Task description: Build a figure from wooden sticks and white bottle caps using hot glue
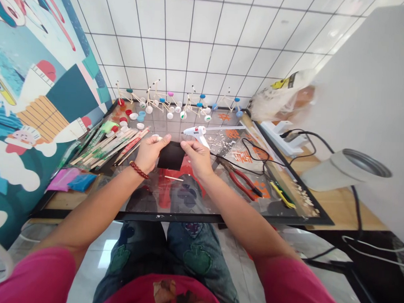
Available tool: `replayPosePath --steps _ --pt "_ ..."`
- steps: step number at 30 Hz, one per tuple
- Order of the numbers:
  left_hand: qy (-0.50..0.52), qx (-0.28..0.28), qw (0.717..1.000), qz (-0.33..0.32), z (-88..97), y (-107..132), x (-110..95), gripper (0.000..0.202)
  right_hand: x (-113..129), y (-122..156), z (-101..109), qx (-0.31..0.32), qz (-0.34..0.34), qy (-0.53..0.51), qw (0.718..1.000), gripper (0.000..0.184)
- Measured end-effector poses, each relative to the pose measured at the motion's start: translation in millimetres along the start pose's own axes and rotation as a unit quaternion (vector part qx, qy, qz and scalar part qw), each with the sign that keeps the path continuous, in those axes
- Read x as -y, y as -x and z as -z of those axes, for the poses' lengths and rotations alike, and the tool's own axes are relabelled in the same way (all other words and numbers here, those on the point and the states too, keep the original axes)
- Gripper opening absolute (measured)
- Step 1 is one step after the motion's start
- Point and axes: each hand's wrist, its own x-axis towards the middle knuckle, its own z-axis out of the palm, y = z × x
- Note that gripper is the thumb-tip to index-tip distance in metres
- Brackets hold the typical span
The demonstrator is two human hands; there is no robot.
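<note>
The left hand point(150, 153) and right hand point(196, 159) pinch a black sheet point(171, 155) at the middle of the desk point(219, 218), with built stick-and-bottle-cap models point(160, 100) standing at twelve o'clock and a glue gun point(196, 132) lying just beyond.

Your left hand point(150, 153) and right hand point(196, 159) pinch a black square sheet point(171, 155) above the glass table point(219, 210), with a white hot glue gun point(196, 133) just beyond and red-handled pliers point(241, 181) to the right.
</note>
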Motion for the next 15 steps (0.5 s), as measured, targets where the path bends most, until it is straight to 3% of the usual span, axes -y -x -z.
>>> replayPosePath --steps 3,8,15 --pt "0.005 0.007 1.000 0.004 1.5 -0.4 -3.3 0.054 -1.6 -1.3 2.4 -0.017 0.018 0.007 1.000 0.033" --pt "-0.012 0.086 0.996 0.035 0.9 5.3 -10.4 0.049 -5.7 -4.0 6.0 -0.042 0.039 0.014 0.998 0.031" --pt "0.018 0.038 0.999 0.030 -1.5 2.8 -5.9 0.037 -3.6 -2.6 5.6 -0.017 0.034 0.021 0.999 0.033"
